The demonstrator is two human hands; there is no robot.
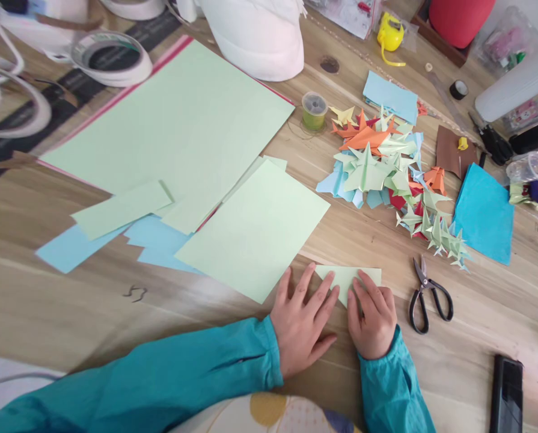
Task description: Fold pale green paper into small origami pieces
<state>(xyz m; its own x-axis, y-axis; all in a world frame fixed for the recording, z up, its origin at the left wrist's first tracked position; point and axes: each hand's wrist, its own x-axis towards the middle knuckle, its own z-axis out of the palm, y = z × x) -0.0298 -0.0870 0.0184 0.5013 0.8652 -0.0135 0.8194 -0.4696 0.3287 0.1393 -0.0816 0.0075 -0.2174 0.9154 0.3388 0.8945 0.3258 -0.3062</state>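
Observation:
A small pale green folded paper (346, 279) lies on the wooden table near the front edge, folded to a downward point. My left hand (301, 322) rests flat beside it with fingers spread, fingertips touching its left edge. My right hand (373, 319) presses down on the paper's right part with its fingers bent together. Both arms wear teal sleeves.
Black scissors (427, 296) lie just right of my right hand. A heap of folded paper figures (386, 168) sits beyond them. Large green sheets (183, 126) and blue sheets (155, 240) cover the left. A teal sheet (485, 213), thread spool (314, 110), tape rolls (110, 59) and a phone (505, 394) are around.

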